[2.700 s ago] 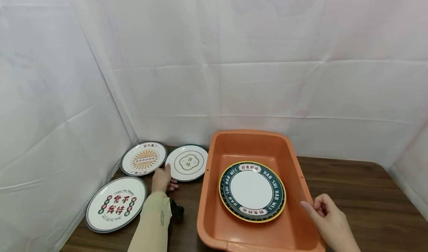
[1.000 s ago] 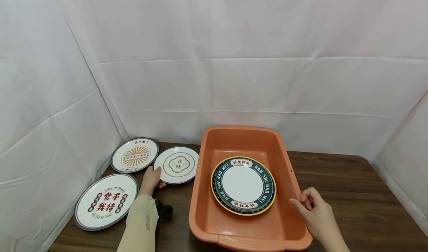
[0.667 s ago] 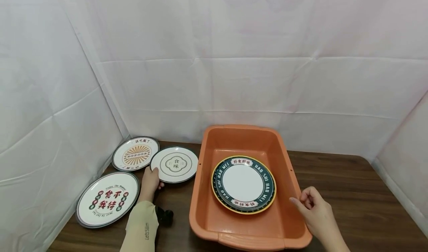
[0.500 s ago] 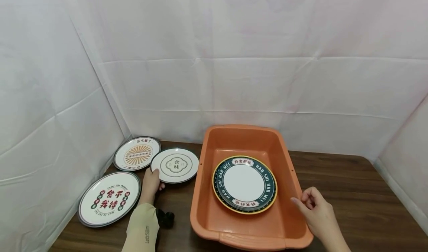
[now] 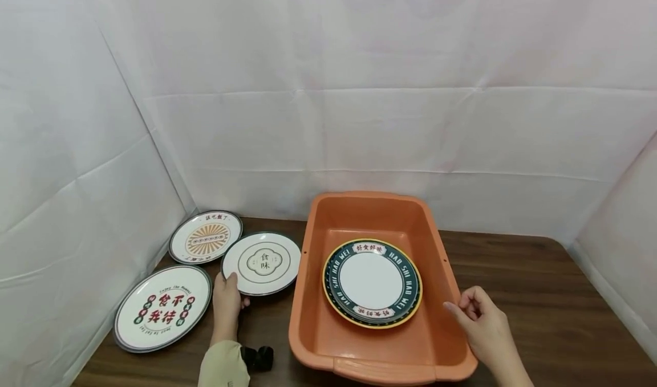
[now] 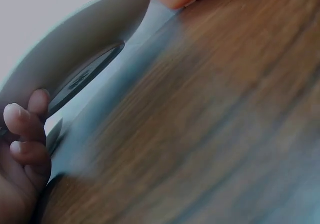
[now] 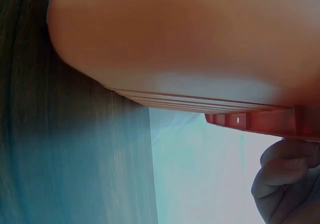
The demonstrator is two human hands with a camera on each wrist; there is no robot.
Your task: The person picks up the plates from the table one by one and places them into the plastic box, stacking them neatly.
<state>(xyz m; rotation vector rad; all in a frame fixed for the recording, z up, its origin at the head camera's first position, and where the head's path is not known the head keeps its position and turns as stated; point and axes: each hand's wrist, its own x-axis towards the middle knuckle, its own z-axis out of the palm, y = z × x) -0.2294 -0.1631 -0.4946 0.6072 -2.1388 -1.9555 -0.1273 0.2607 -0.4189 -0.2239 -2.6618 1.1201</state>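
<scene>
Table (image 5: 539, 284), L to R:
- Red-lettered plate (image 5: 163, 308), flat, near L edge; sunburst plate (image 5: 206, 236) behind it.
- L hand (image 5: 226, 299) grips near rim of small white plate (image 5: 262, 263), raised off wood per wrist view.
- Orange tub (image 5: 377, 216): green-rimmed plate (image 5: 372, 281) inside.
- R hand (image 5: 479, 324) at tub's R rim, fingers loosely curled, grasping nothing.
</scene>
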